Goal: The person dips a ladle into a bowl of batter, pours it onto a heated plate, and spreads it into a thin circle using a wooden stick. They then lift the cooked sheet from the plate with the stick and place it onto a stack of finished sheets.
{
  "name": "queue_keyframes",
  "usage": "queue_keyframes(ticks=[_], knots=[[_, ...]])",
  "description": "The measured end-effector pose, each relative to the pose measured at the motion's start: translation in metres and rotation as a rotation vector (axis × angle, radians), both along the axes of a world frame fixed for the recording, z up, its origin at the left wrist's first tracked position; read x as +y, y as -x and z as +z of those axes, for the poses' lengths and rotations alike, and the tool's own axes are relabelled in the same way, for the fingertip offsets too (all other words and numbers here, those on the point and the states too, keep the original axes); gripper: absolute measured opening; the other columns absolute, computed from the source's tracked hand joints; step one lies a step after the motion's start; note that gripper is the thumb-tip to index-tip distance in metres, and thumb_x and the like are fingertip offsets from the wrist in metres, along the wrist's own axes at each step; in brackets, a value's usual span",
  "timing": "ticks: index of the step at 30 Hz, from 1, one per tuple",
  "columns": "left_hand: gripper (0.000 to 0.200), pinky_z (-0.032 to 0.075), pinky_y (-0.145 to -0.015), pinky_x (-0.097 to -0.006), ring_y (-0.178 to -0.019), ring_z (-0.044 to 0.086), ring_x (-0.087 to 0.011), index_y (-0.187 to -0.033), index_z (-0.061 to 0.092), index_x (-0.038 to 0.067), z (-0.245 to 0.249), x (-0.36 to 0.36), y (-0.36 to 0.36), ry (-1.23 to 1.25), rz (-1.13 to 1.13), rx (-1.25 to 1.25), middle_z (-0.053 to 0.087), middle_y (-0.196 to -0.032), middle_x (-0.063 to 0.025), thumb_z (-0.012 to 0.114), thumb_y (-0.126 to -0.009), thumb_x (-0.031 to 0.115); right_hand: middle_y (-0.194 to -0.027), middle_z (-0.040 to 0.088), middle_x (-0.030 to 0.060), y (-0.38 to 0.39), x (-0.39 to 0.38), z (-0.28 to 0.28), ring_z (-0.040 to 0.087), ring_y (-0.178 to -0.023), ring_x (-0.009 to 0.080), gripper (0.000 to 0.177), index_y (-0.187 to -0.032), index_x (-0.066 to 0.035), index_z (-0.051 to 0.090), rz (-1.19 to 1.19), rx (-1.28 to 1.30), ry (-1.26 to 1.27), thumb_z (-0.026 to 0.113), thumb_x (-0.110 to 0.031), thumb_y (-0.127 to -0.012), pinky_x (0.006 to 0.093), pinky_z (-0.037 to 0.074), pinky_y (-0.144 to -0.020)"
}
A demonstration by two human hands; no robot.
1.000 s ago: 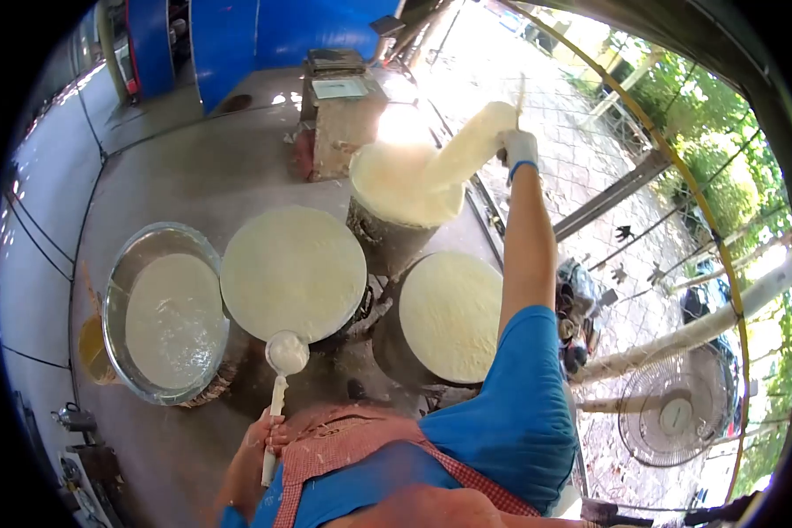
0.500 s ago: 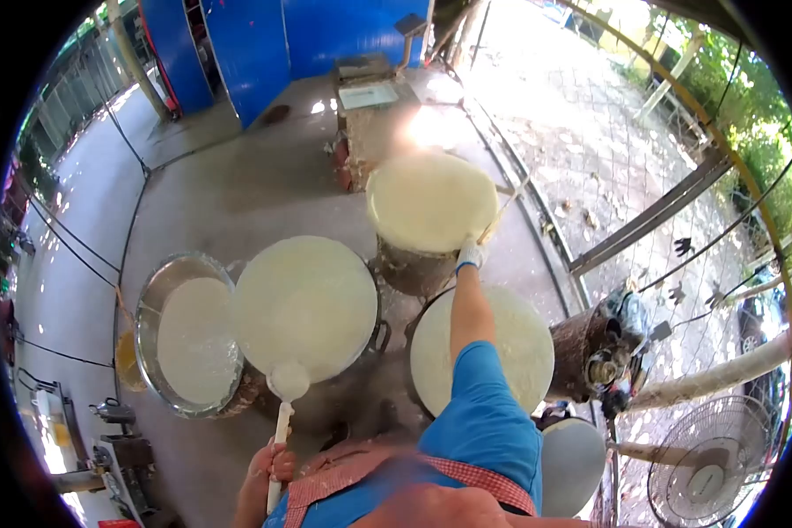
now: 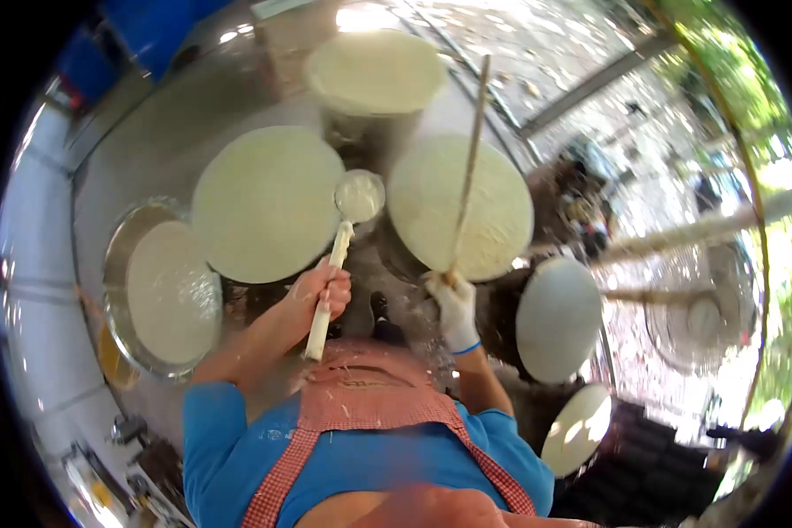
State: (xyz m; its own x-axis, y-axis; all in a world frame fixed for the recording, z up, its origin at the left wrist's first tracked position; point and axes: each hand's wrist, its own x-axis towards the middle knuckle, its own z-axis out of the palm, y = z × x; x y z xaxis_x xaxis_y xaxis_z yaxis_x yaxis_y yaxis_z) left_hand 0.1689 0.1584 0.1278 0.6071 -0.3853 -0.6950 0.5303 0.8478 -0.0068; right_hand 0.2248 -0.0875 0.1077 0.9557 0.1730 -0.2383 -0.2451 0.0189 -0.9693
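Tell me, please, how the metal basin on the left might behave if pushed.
The metal basin would probably keep its shape, as its walls look rigid. It seems heavy, given the wide pool of white liquid inside. That glossy surface would likely slosh.

The basin, with batter in it, stands left of the left pot, the right pot stands across a gap from that, the far pot behind the two, and the fan farther right, beyond the large disc.
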Motion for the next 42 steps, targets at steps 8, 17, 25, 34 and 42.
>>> queue_keyframes(ticks=[8, 17, 25, 34, 42], knots=[[0.015, 0.043, -0.055, -0.031, -0.053, 0.046, -0.0158, -0.073, 0.041, 0.009, -0.015, -0.201, -0.018, 0.205, -0.237, -0.244, 0.041, -0.058, -0.0009, 0.048, -0.086, 0.009, -0.073, 0.055, -0.001, 0.142, -0.069, 0.055, 0.049, -0.058, 0.0067, 0.016, -0.093, -0.003, 0.057, -0.234, 0.253, -0.268, 0.052, -0.017, -0.091, 0.0205, 0.039, -0.05], [0.026, 0.05, -0.06, -0.0364, -0.075, 0.055, -0.0219, -0.108, 0.041, 0.013, -0.038, -0.424, 0.039, -0.079, -0.795, -0.422, 0.053, -0.082, -0.0062, 0.05, -0.092, 0.032, -0.061, 0.049, -0.0004, 0.224, -0.219, 0.093, 0.042, -0.044, 0.0071, 0.011, -0.088, -0.005, 0.053, -0.661, 0.266, -0.352, 0.058, -0.013, -0.081, 0.02, 0.031, -0.038], [0.019, 0.049, -0.073, -0.0393, -0.081, 0.063, -0.0288, -0.086, 0.067, 0.006, -0.151, -0.458, -0.159, -1.489, -0.761, -1.383, 0.066, -0.084, -0.0141, 0.06, -0.079, 0.022, -0.063, 0.046, -0.0013, 0.306, -0.307, 0.113, 0.043, -0.05, 0.0065, 0.008, -0.082, -0.005, 0.052, -0.949, 0.371, -0.214, 0.055, -0.011, -0.079, 0.019, 0.029, -0.04], [0.018, 0.049, -0.079, -0.043, -0.089, 0.062, -0.0353, -0.084, 0.068, 0.006, -0.161, -0.519, -0.313, -2.064, -0.9, -1.396, 0.065, -0.088, -0.0172, 0.059, -0.073, 0.018, -0.049, 0.043, 0.0048, 0.35, -0.275, 0.096, 0.034, -0.031, 0.0124, 0.027, -0.095, 0.008, 0.05, -1.25, 0.34, -0.255, 0.054, -0.013, -0.078, 0.0265, 0.034, -0.033], [0.024, 0.051, -0.078, -0.0425, -0.09, 0.062, -0.0367, -0.087, 0.067, 0.0, -0.176, -0.522, -0.357, -1.915, -1.261, -1.548, 0.064, -0.093, -0.0224, 0.061, -0.07, 0.015, -0.05, 0.044, 0.0062, 0.321, -0.242, 0.103, 0.034, -0.031, 0.0128, 0.031, -0.099, 0.009, 0.048, -1.324, 0.331, -0.334, 0.052, -0.012, -0.078, 0.0274, 0.033, -0.033]])
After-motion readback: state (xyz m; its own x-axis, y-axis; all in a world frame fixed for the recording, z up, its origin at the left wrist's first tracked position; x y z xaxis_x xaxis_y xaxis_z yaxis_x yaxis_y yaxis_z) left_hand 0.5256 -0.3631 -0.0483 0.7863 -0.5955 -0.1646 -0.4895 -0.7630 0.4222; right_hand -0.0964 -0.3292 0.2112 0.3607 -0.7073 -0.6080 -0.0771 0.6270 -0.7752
